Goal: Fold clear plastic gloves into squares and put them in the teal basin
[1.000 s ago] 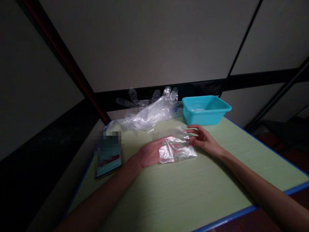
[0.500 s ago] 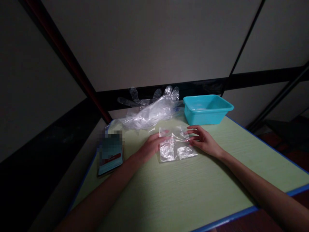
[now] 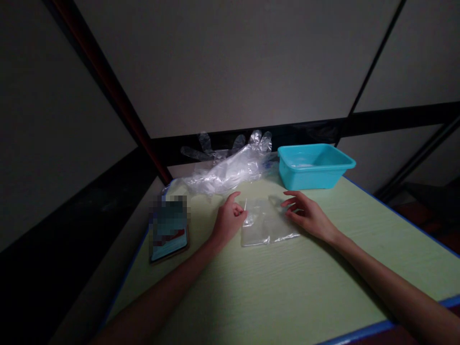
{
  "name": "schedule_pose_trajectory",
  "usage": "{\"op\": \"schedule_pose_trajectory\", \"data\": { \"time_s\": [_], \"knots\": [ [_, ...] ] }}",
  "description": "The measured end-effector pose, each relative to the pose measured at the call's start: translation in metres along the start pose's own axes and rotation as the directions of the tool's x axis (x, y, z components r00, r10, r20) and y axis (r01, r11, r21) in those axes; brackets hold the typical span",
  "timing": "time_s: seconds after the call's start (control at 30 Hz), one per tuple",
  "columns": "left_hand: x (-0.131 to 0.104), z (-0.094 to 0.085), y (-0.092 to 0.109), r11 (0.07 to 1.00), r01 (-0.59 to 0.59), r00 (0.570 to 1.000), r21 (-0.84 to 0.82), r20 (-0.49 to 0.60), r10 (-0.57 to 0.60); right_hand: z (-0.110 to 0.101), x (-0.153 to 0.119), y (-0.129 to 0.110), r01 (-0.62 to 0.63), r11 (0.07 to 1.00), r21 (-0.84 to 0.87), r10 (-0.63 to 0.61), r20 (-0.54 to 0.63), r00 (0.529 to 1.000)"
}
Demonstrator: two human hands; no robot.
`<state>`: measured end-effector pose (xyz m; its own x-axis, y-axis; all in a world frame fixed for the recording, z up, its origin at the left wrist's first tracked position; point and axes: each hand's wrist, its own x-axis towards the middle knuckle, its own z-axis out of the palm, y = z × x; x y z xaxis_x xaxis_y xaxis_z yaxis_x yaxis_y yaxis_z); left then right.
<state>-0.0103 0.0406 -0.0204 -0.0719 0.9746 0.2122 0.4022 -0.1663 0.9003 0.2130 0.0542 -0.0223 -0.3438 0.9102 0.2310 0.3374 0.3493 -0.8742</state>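
Observation:
A flat, squarish piece of thin clear plastic (image 3: 269, 227) lies on the table between my hands. It looks folded; whether it is a glove I cannot tell. At its left edge is my left hand (image 3: 229, 219), index finger and thumb apart, the other fingers curled. The thumb tip meets or nearly meets the plastic. Over the right edge hovers my right hand (image 3: 308, 215), open, fingers spread and slightly bent. Behind them lies a heap of clear disposable plastic gloves (image 3: 230, 170), some glove fingers sticking up at the back.
A turquoise plastic basin (image 3: 314, 175) stands at the back right of the pale green table (image 3: 230, 297), which has a blue edge. On the left lies a flat, partly blurred object (image 3: 170, 249), possibly a phone. A panelled wall (image 3: 233, 72) rises behind the table.
My left hand has drawn its fingers back from over the plastic to its left edge. The plastic lies flatter and smoother. My right hand stays near its right edge. The view has shifted slightly.

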Motion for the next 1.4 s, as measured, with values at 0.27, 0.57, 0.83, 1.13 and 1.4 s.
{"op": "schedule_pose_trajectory", "data": {
  "time_s": [0.27,0.57,0.83,1.13,1.4],
  "knots": [
    [0.000,0.001,-0.008,0.986,-0.090,0.995,0.141,-0.020,0.094,0.001,0.001,0.005,-0.008,0.997,-0.079,0.005,-0.034,0.999],
    [0.000,-0.001,-0.013,0.941,-0.088,0.995,0.327,-0.012,0.098,0.001,0.001,0.006,0.005,0.992,-0.123,-0.008,-0.019,1.000],
    [-0.013,-0.002,0.005,0.836,-0.338,0.938,0.432,0.084,0.336,-0.005,-0.010,-0.012,0.202,0.917,-0.343,-0.189,0.073,0.979],
    [-0.058,-0.010,0.035,0.614,-0.619,0.722,0.490,0.663,0.199,-0.005,-0.056,-0.028,0.562,0.558,-0.610,-0.186,0.568,0.801],
    [-0.066,-0.008,0.028,0.548,-0.650,0.689,0.526,0.712,0.135,-0.004,-0.069,-0.017,0.560,0.512,-0.651,-0.171,0.562,0.809]
  ]
}}
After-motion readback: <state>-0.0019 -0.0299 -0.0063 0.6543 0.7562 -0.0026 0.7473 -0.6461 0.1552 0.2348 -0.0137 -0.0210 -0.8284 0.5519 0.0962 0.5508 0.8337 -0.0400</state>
